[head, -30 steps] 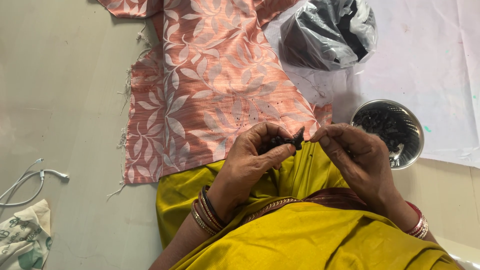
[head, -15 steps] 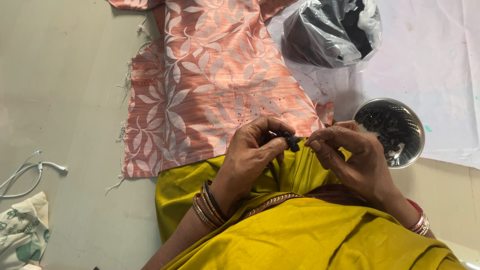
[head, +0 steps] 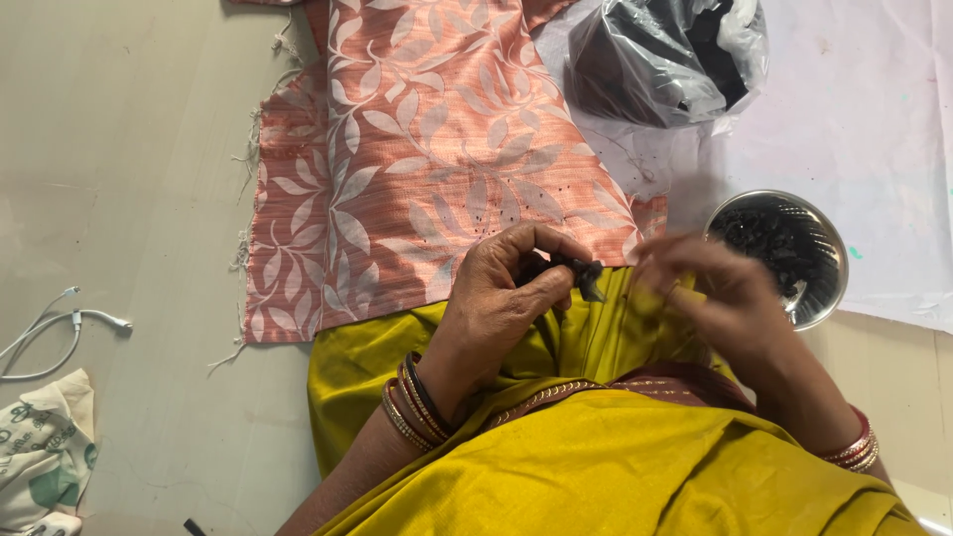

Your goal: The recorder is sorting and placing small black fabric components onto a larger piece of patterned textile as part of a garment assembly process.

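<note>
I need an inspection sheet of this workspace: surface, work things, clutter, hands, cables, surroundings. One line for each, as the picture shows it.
Surface: pale floor, partly covered by a white sheet.
Work things: small black piece pinched in the left hand; pink leaf-patterned cloth spread flat; steel bowl of small black pieces.
Clutter: clear plastic bag with dark contents on the sheet; printed cloth bag at the lower left.
Hands: left hand closed on the black piece; right hand blurred beside the bowl, grip cannot be told.
Cables: white cable loose on the floor, left side.
Surroundings: yellow garment over the person's lap; nothing else seen.
</note>
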